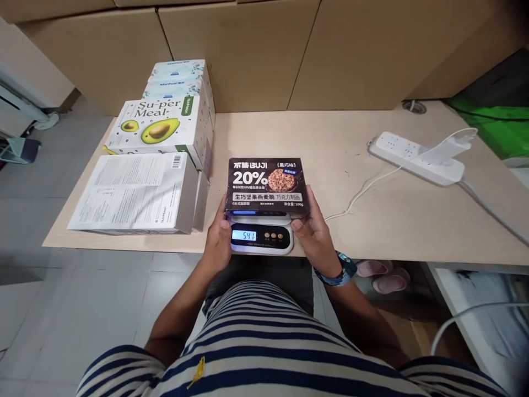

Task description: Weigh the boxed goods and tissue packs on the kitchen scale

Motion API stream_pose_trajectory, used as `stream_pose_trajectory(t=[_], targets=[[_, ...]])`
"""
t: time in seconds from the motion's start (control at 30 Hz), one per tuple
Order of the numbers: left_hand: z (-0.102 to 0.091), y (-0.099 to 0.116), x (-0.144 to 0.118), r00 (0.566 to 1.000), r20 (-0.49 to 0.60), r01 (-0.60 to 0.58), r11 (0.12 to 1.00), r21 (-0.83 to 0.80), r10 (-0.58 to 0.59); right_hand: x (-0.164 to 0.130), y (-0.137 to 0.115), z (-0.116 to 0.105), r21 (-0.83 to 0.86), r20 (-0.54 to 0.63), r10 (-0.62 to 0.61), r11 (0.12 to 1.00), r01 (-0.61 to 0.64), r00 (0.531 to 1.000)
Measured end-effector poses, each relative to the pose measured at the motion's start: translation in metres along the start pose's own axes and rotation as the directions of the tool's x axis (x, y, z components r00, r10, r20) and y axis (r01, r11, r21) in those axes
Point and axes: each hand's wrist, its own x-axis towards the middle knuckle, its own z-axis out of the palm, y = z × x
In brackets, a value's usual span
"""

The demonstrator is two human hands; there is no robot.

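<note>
Near the straight front edge of the smooth tabletop (264,132), your left hand (217,242) and right hand (319,241) hold a flat, shiny box (268,187) over a rounded scale (261,238), with room behind.

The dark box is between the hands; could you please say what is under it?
A white scale: its lit display and buttons show, but the box hides most of its top and any contact.
</note>
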Motion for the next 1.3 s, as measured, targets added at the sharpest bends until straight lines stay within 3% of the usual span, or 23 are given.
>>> stream_pose_trajectory(t=[0.27,0.43,0.53,0.67,0.9,1.1,1.3], targets=[[0.003,-0.009,0.003,0.993,-0.090,0.072,0.993,-0.089,-0.080,-0.005,0.005,0.003,-0.112,-0.022,-0.042,0.993,0.039,0.999],[0.005,-0.008,0.007,0.988,-0.128,0.076,0.994,-0.075,-0.085,-0.012,0.010,0.014,-0.329,-0.115,-0.179,0.935,0.133,0.977],[0.005,-0.010,0.007,0.990,-0.121,0.066,0.993,-0.098,-0.078,-0.014,0.009,0.016,-0.350,-0.167,-0.250,0.919,0.180,0.954],[0.003,-0.015,0.007,0.989,-0.125,0.062,0.993,-0.099,-0.074,-0.015,0.007,0.015,-0.336,-0.228,-0.239,0.929,0.154,0.944],[0.005,-0.010,0.007,0.992,-0.113,0.045,0.989,-0.140,-0.061,-0.016,0.004,0.017,-0.394,-0.233,-0.237,0.910,0.132,0.943],[0.006,-0.006,0.007,0.993,-0.107,0.024,0.987,-0.157,-0.041,-0.015,0.005,0.017,-0.295,-0.252,-0.204,0.947,0.126,0.946],[0.007,-0.006,0.005,0.992,-0.121,0.007,0.991,-0.135,-0.023,-0.013,0.005,0.015,-0.303,-0.276,-0.173,0.949,0.086,0.945]])
